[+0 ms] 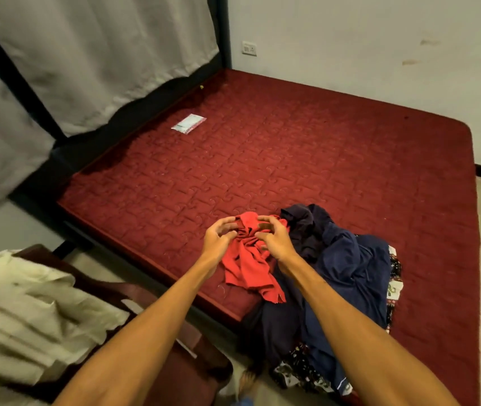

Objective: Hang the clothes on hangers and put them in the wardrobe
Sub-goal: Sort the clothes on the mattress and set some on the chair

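Item: red garment [248, 265], crumpled on the bed [292, 148] near its front edge, touching the navy pile [350, 265] on its right.
Hands: left hand [218, 237] and right hand [276, 241] flank the bunched far end. Fingers half-curled, tips at the cloth; a firm pinch cannot be told.
Axis: long axis runs from the bunch toward the person; loose tail points near and slightly right.
Step, judged: lifting and shaking out. Find collar or shoulders, grip both, and raise clear of the pile.
No hanger in view.
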